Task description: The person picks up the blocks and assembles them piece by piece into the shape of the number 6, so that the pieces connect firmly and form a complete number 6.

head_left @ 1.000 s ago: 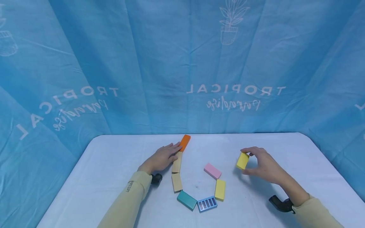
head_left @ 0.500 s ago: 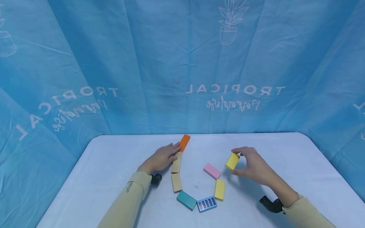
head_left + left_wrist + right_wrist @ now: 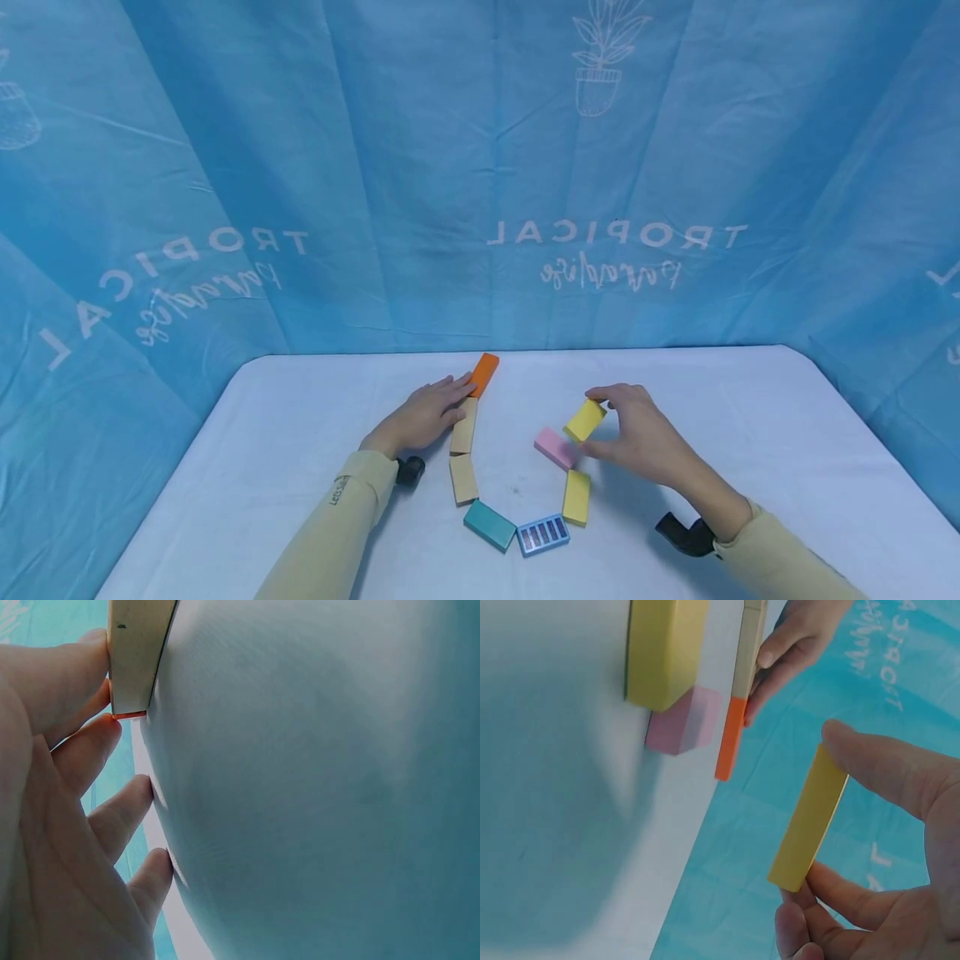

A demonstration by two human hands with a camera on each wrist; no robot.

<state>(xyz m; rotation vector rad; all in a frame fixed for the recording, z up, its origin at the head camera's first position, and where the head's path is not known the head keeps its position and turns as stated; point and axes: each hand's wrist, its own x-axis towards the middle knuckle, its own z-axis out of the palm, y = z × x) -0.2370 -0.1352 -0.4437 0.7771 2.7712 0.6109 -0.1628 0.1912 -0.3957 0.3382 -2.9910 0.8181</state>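
Note:
My right hand [image 3: 633, 433] pinches a yellow block [image 3: 810, 817] by its two ends between thumb and fingers, held above the table just beyond a pink block [image 3: 555, 448]. My left hand [image 3: 423, 417] lies with fingers extended along the left side of a block row, its fingertips at the orange block [image 3: 485, 373] and its thumb at a plain wooden block [image 3: 464, 425]. A second wooden block [image 3: 463, 479], a teal block [image 3: 490, 525], a blue block with dark slots [image 3: 543, 535] and another yellow block [image 3: 577, 497] continue the curve round to the pink one.
The blocks form a U-shaped line on a white-covered table [image 3: 300, 433]. A blue curtain [image 3: 420, 208] with white print hangs behind the table's far edge. Black wrist cameras stick out below both wrists.
My right hand has moved left with the yellow block, from well right of the pink block to close over its far side. The left hand and the row have stayed in place.

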